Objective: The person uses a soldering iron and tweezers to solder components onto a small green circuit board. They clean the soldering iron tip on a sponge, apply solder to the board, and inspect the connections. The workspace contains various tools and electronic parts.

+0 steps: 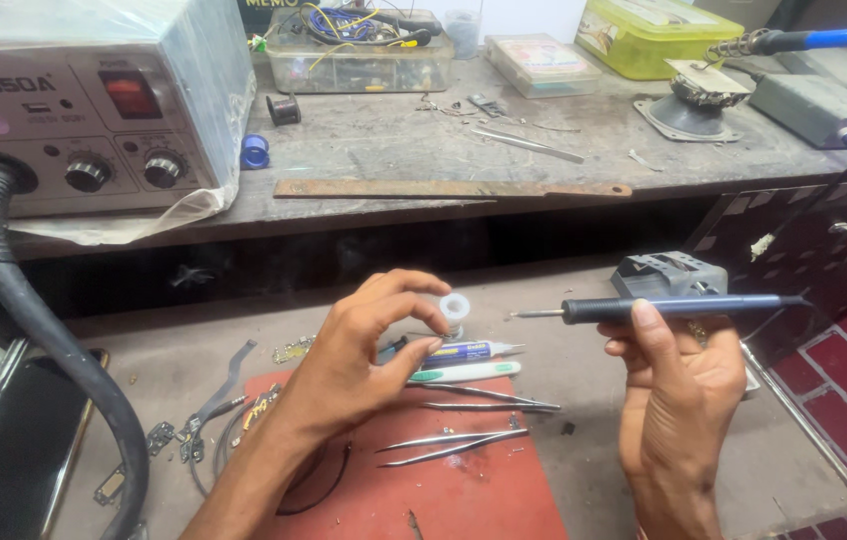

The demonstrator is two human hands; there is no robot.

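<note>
Left hand [364, 350] pinches solder spool [455, 307]; right hand [679, 385] grips iron [679, 308].

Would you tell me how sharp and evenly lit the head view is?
Head view: even daylight, hands and soldering iron sharp; glare on the plastic wrap of the hot-air station; the gap under the bench shelf is in deep shadow; edges bend slightly.

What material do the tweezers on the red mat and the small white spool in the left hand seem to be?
The tweezers look like bare polished metal: thin, silvery, with bright glints. The red mat looks matte, perhaps rubber or silicone. The small white spool between the left hand's fingers looks like smooth plastic, slightly translucent.
</note>
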